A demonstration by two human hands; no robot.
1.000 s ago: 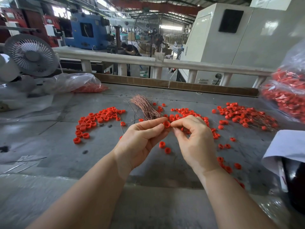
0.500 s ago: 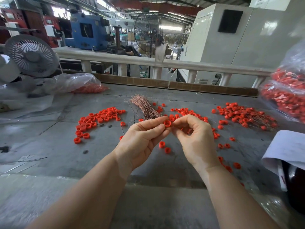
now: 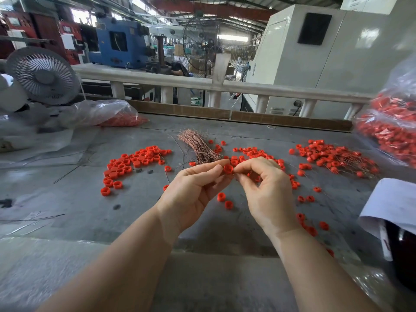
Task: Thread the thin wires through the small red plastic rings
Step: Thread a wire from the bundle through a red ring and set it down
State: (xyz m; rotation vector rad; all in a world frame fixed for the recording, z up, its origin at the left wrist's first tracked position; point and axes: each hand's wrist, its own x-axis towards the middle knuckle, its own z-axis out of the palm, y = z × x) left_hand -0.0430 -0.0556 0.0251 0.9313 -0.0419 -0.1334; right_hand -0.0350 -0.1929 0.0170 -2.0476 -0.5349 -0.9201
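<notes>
Left hand (image 3: pixel 191 190) pinches small red plastic ring (image 3: pixel 228 168); right hand (image 3: pixel 267 188) fingertips pinched at it, wire unseen. Steady ring, feed straight.

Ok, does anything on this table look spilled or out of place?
Nothing looks damaged. Loose red rings lie scattered by the right hand, apart from the piles; a few stray wires lie on the table's left part.

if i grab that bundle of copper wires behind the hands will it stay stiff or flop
The copper wire bundle would probably flop: its strands are hair-thin and already splay at the far end. It likely weighs little, and loose strands may slip out.
</notes>
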